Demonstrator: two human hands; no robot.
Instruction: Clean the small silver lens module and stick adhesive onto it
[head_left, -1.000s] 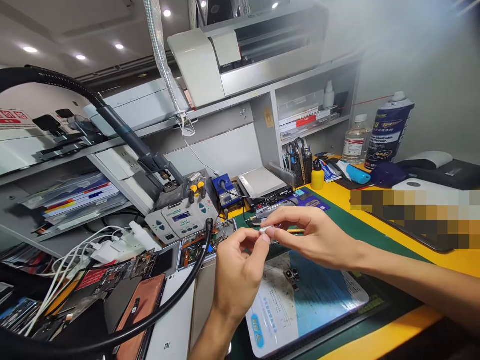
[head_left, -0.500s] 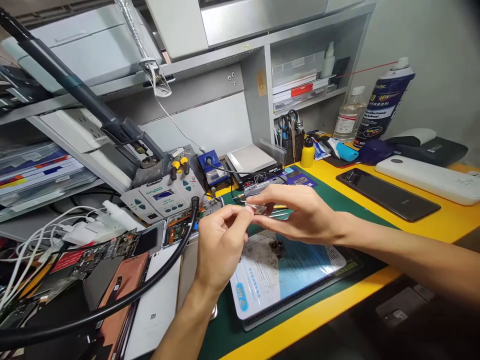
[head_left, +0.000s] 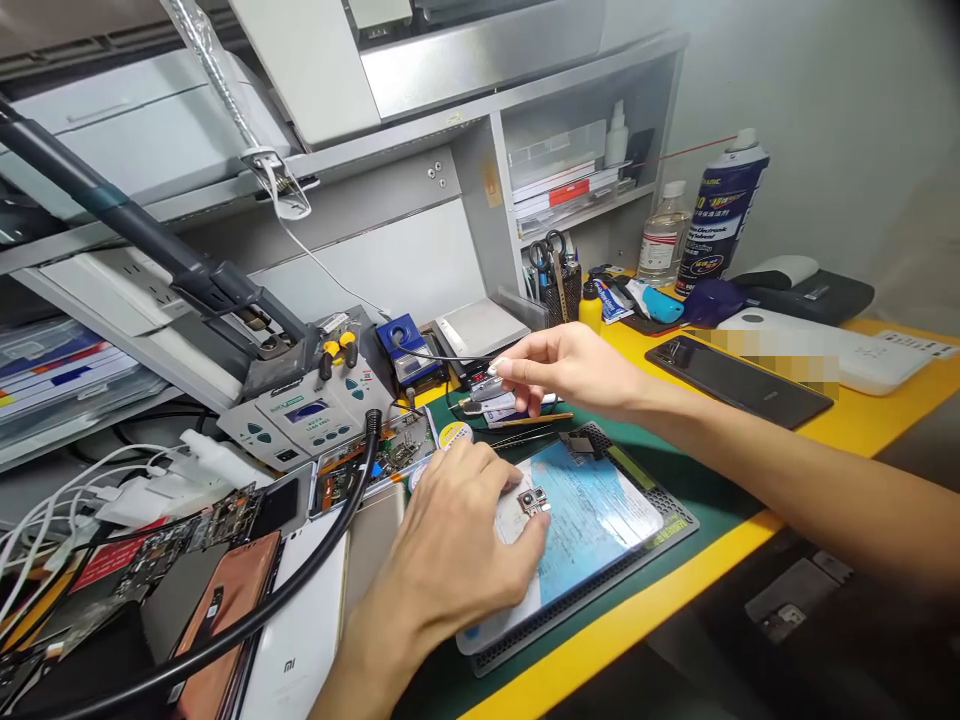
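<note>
My left hand lies low over a blue-and-white printed sheet, palm down with its fingers apart. Its thumb tip is at the lower edge of a small phone camera module, which rests on the sheet. Above and to the right, my right hand pinches a small white wad between thumb and fingertips; its exact kind is too small to make out. Below the right hand are tweezers and a small dark flat piece near the sheet's far edge.
A soldering station with a thick black hose stands left, beside phone parts and a white phone back. A dark phone, a spray can and a clear bottle are at right. A pen holder stands behind.
My hands have parted. The left has come down beside the camera module on the sheet; the right has stayed raised, now with a white wad in its fingertips. The view has shifted slightly.
</note>
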